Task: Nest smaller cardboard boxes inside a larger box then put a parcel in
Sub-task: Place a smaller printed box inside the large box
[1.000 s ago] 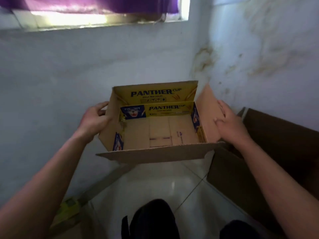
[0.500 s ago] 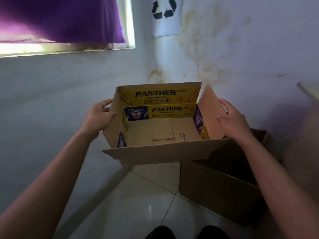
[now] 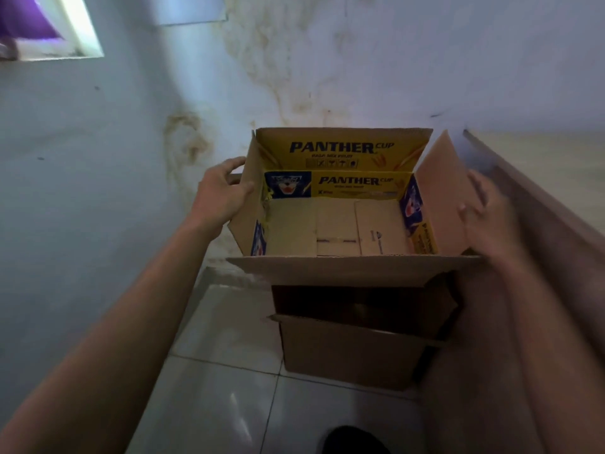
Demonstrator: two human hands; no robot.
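I hold an open cardboard box (image 3: 337, 224) printed inside with yellow and blue "PANTHER CUP" panels, its flaps spread outward. My left hand (image 3: 222, 194) grips its left wall and flap. My right hand (image 3: 487, 217), blurred, presses against its right flap. The box hangs in the air directly above a larger plain brown box (image 3: 353, 348) that stands open on the floor. The small box is empty; its near flap hides much of the large box's opening. No parcel is in view.
White floor tiles (image 3: 222, 388) spread below. A stained blue-white wall corner (image 3: 294, 77) stands just behind the boxes. A brown ledge or furniture edge (image 3: 537, 198) runs along the right. A window frame with purple curtain (image 3: 49, 31) is at upper left.
The view swung right and down, so the large brown box now lies straight under the held box. Both hands kept their grip on the Panther box.
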